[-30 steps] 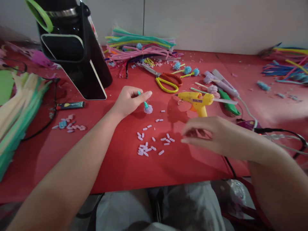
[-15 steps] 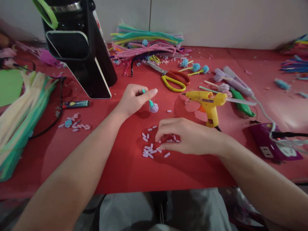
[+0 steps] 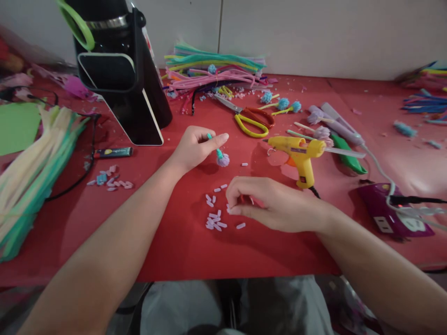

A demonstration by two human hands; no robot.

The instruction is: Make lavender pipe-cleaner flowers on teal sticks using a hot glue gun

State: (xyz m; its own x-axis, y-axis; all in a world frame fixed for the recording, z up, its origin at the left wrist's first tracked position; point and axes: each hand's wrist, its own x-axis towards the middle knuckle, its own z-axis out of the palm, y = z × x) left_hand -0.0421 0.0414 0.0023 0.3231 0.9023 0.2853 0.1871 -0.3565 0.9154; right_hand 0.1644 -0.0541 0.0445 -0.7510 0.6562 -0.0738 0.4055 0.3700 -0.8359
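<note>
My left hand (image 3: 197,151) pinches the green stem of a small pipe-cleaner flower between thumb and fingers. Its lilac head (image 3: 222,160) points down and to the right, just over the red table. Lower and to the right, my right hand (image 3: 261,202) has thumb and forefinger closed together on a short lilac pipe-cleaner piece (image 3: 228,209), of which only a bit shows. Several similar cut pieces (image 3: 214,221) lie scattered left of the fingertips, and some are partly hidden under that hand. A single piece (image 3: 244,164) rests apart, right of the flower.
A yellow glue gun (image 3: 302,156) lies to the right, near scissors (image 3: 253,125) and finished blue-headed stems (image 3: 282,104). A black bottle (image 3: 153,79) with a phone (image 3: 139,114) stands back left. Pipe-cleaner bundles (image 3: 213,77) lie behind; a purple power strip (image 3: 391,214) sits right.
My right thumb and forefinger, apart before, have come together on a lilac piece among the scattered ones. My left hand still holds the flower in nearly the same place.
</note>
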